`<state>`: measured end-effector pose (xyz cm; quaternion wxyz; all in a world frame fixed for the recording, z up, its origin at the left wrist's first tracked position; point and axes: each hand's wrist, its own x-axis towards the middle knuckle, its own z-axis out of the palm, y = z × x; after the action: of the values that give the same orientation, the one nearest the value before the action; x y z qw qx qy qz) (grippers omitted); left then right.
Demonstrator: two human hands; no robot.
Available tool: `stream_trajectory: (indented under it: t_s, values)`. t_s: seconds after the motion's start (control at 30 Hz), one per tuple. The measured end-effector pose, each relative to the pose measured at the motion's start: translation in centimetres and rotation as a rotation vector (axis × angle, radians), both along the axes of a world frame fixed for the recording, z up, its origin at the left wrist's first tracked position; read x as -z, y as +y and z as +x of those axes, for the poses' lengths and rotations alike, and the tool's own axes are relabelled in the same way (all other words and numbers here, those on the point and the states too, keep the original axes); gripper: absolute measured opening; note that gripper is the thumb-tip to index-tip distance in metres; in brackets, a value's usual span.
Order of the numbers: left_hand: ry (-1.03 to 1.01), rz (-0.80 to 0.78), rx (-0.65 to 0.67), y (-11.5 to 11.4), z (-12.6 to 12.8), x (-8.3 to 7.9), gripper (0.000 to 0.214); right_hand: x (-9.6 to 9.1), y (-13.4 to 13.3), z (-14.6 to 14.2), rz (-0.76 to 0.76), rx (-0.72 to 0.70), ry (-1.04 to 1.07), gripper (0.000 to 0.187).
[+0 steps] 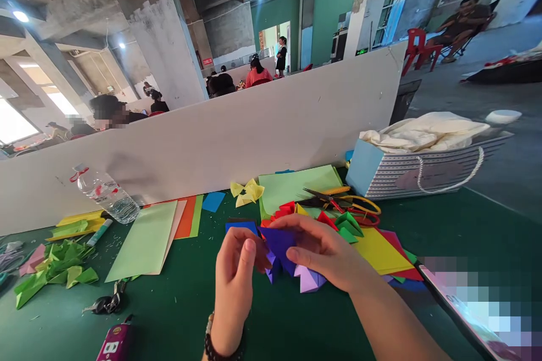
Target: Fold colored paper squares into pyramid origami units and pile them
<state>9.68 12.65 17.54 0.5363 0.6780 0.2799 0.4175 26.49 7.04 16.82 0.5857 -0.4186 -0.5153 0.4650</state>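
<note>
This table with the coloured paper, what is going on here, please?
A person holds a folded purple paper piece with the left hand and right hand, above a green table mat. Sheets of coloured paper and folded green paper pieces lie around it. Scissors rest nearby, and a plastic water bottle lies by a white partition.

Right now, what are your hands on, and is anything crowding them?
Left hand, right hand: both gripping folded purple paper. Nothing between hands and paper. Scissors lying beyond, not touching the hands.
</note>
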Motion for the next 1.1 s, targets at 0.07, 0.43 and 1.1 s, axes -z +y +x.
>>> stream_trajectory:
  t_s: [0.07, 0.43, 1.1]
  values:
    - [-0.006, -0.087, 0.077, 0.1, 0.2, 0.1, 0.032, 0.2, 0.0, 0.1, 0.037, 0.081, -0.076, 0.04]
    - [-0.259, -0.549, 0.226, 0.5, 0.6, 0.4, 0.028, 0.3, -0.3, -0.1, 0.296, 0.264, -0.484, 0.042]
    - [-0.398, -0.645, 0.294, 1.1, 1.2, 0.6, 0.036, 0.4, 0.3, -1.5, 0.034, 0.071, 0.209, 0.036]
